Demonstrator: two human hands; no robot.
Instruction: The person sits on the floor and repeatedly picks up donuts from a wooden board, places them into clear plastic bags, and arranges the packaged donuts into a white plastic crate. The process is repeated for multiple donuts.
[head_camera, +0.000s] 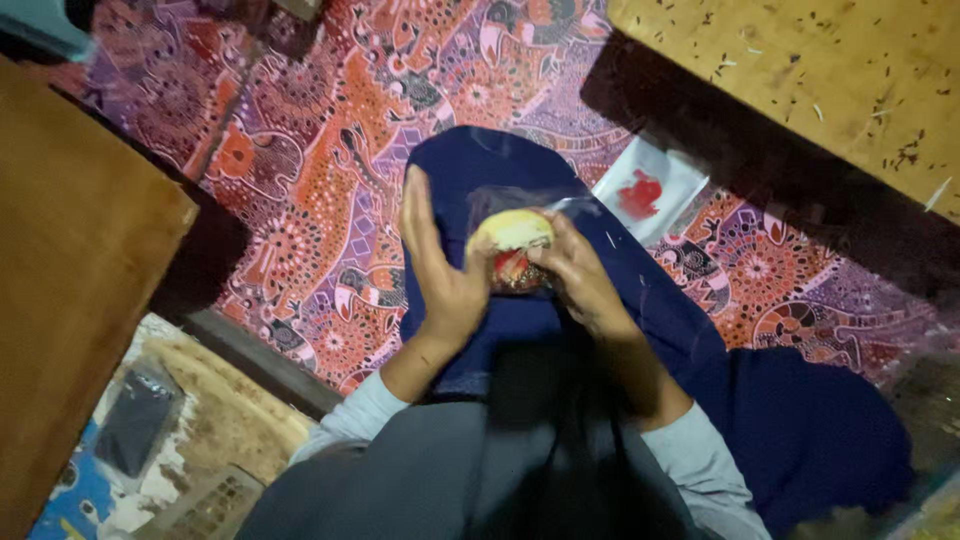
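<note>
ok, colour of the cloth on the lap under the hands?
Plain dark navy blue cloth, seen in the head view, lying over a red-purple patterned mat.
</note>
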